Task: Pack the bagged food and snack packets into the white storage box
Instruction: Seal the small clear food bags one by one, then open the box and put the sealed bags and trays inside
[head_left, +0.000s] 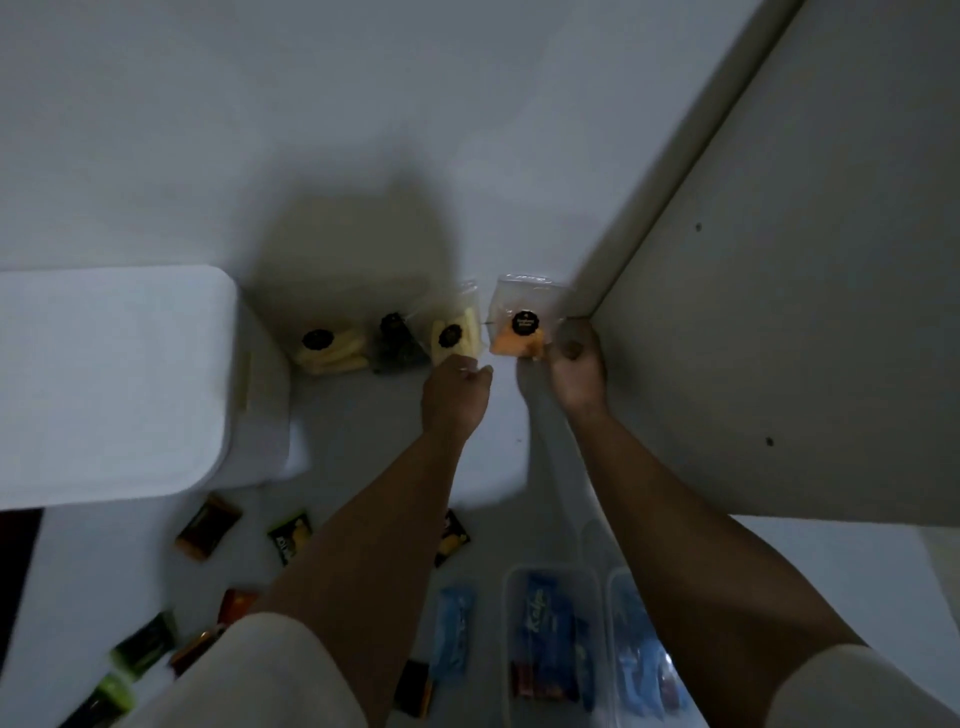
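A white storage box (104, 384) stands at the left of a white desk (363, 130), its lid on, so nothing can go in until it is opened. That is the largest risk, as I judge it: both hands are busy with bags well apart from the box, and neither is free to lift the lid.

The right hand (574, 371) has its fingers clamped on the lower edge of a clear bag of orange food (519, 325), held up close to a grey wall panel (779, 312). Gripped only by its edge, the bag may sag or slip.

The left hand (457, 387) is curled at the foot of a clear bag of pale sticks (457, 330); whether its fingers actually pinch that bag I cannot tell. Two more bags, one pale (330, 348) and one dark (397, 343), lean beside the box and could tip if brushed.

Small snack packets (208, 527) lie scattered near the front edge and could be swept off by a sleeve.

A blue packet (545, 613) in a clear tub reads "Kalpa", partly blurred. The round black labels on the bags are too small to read.
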